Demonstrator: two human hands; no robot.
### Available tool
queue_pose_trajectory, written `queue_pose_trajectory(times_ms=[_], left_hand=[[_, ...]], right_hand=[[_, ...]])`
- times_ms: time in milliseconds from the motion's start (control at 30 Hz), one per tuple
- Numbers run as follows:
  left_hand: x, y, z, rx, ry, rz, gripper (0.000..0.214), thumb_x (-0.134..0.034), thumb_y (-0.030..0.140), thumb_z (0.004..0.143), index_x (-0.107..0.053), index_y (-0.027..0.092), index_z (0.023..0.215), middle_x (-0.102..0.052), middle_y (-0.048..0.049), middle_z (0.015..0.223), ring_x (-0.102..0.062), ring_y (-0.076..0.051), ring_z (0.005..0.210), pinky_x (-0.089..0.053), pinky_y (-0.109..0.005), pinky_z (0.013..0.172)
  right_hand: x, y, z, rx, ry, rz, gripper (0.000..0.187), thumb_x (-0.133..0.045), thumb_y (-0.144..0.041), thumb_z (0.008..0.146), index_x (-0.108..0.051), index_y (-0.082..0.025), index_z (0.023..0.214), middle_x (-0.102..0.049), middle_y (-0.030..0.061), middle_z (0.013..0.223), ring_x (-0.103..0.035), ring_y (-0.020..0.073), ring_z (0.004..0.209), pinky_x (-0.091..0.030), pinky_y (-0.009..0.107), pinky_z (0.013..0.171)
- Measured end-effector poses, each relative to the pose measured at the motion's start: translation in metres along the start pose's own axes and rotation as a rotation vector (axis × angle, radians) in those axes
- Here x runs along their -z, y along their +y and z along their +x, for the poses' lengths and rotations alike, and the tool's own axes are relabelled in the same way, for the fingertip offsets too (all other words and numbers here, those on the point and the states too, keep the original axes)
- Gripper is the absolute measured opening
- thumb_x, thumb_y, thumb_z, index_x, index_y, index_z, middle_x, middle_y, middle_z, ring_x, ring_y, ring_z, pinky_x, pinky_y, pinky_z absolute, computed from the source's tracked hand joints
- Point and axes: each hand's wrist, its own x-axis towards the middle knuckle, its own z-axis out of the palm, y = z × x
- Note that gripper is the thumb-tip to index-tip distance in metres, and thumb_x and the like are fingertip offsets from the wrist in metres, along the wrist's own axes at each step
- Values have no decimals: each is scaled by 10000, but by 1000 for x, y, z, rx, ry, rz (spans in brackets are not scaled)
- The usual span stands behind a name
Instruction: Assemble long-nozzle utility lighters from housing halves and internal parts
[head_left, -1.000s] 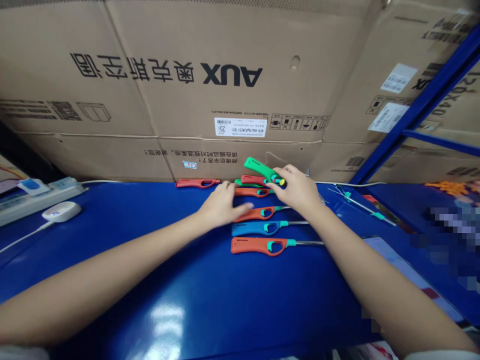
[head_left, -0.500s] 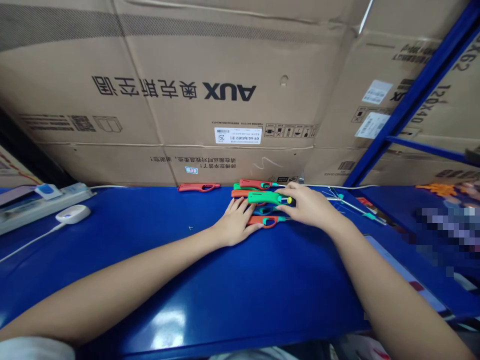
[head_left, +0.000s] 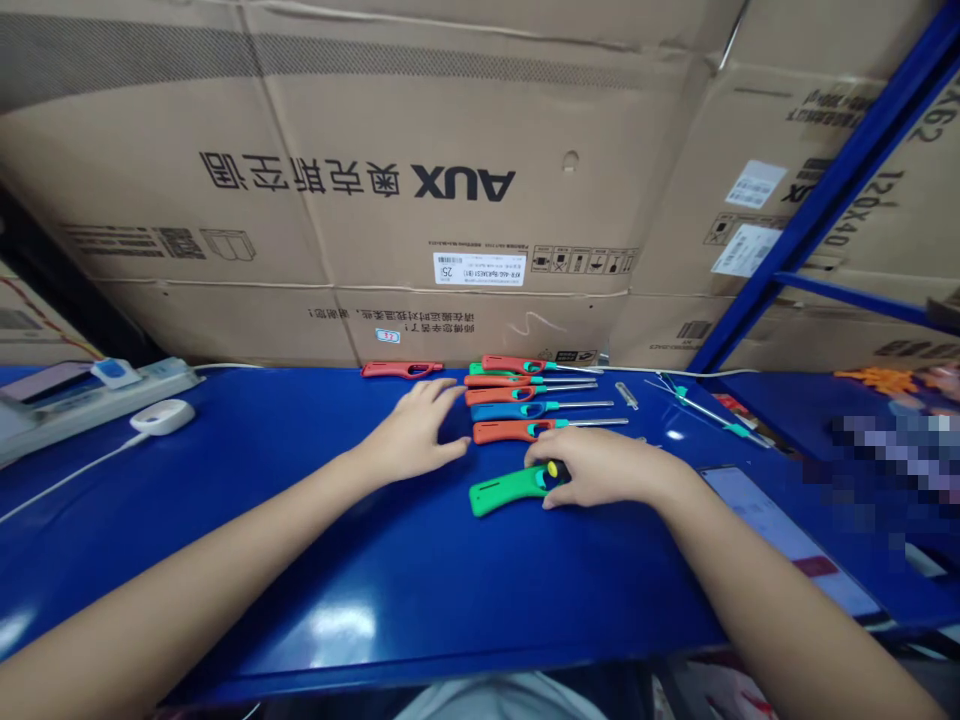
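My right hand (head_left: 600, 465) is closed around the nozzle end of a green gas lighter (head_left: 502, 491), whose handle points left over the blue table. A round yellow and black end of a tool (head_left: 556, 469) pokes out of the same hand; the rest of it is hidden. Several more gas lighters lie in a row behind, with an orange lighter (head_left: 502, 431) nearest, then a blue lighter (head_left: 499, 411), and red and green ones at the back. My left hand (head_left: 416, 430) hovers open just left of that row, fingers apart, holding nothing.
Against the cardboard wall (head_left: 360, 230) lies a red lighter body (head_left: 403, 370) without a nozzle. A small metal piece (head_left: 626, 396) and thin rods (head_left: 712, 412) are to the right, near a phone (head_left: 787, 540). At left are a power strip (head_left: 97, 405) and a white charger (head_left: 162, 417).
My right hand has brought the green lighter from above the row toward me, to the front of it. My left hand has come off the lighters and shifted left.
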Motion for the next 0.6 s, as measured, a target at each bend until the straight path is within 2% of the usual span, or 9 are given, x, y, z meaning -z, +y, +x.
queue_pose_trajectory(times_ms=[100, 167, 200, 267, 300, 367, 433, 533, 600], left_hand=[[22, -1, -18, 76, 111, -86, 641, -646, 483, 848, -458, 169, 1374, -539, -153, 1381, -545, -318, 1243, -472, -478, 1050], [25, 10, -26, 87, 84, -150, 552, -648, 486, 858, -513, 172, 1292, -587, -127, 1286, -613, -277, 1085, -528, -434, 955], [24, 18, -29, 59, 27, -150, 483, -632, 471, 879, -548, 171, 1248, -607, -120, 1239, -612, -273, 1073, -524, -429, 955], [14, 35, -33, -23, -84, -122, 390, -603, 444, 912, -596, 178, 1197, -624, -115, 1178, -596, -289, 1099, -507, -442, 971], [7, 41, -35, -78, -125, -121, 389, -586, 434, 927, -596, 178, 1219, -626, -117, 1166, -595, -290, 1095, -508, -438, 963], [-7, 48, -40, -155, -140, -129, 335, -522, 378, 971, -606, 183, 1230, -635, -109, 1120, -599, -275, 1071, -503, -422, 958], [-18, 48, -43, -154, -109, -141, 324, -503, 346, 981, -614, 178, 1234, -628, -110, 1105, -598, -268, 1052, -501, -422, 960], [-26, 43, -46, -131, -99, -203, 323, -514, 332, 975, -620, 163, 1229, -625, -122, 1135, -609, -268, 1068, -508, -422, 975], [-27, 42, -47, -136, -108, -241, 342, -514, 318, 973, -604, 160, 1262, -616, -135, 1220, -619, -272, 1101, -511, -424, 994]], right_hand=[[-2, -5, 4, 84, -231, 74, 408, -885, -344, 666, -739, -305, 1045, -713, 17, 963, -692, 199, 765, -534, 288, 608], [6, -9, 11, 74, -230, 87, 411, -834, -376, 736, -714, -254, 1110, -677, 69, 1061, -681, 223, 840, -555, 327, 691], [12, -13, 16, 85, -209, 100, 329, -771, -381, 805, -712, -233, 1092, -661, 79, 1062, -671, 218, 856, -556, 336, 729], [23, -23, 29, 108, -69, 152, 169, -598, -290, 932, -702, -193, 1023, -634, 91, 1061, -645, 209, 946, -529, 359, 865], [28, -30, 36, 131, 21, 202, 168, -554, -258, 948, -698, -185, 998, -629, 91, 1053, -635, 202, 962, -520, 353, 878], [31, -44, 52, 168, 212, 310, 186, -532, -278, 965, -685, -173, 943, -627, 84, 1036, -630, 177, 932, -509, 319, 865], [27, -60, 68, 212, 377, 371, 208, -549, -308, 964, -661, -176, 848, -648, 63, 979, -624, 166, 904, -491, 300, 861], [7, -81, 88, 169, 474, 390, 289, -587, -402, 943, -642, -187, 757, -657, 31, 814, -613, 179, 828, -477, 306, 804], [-12, -91, 97, 91, 469, 576, 344, -540, -497, 962, -661, -203, 830, -633, -5, 705, -597, 149, 683, -473, 278, 690]])
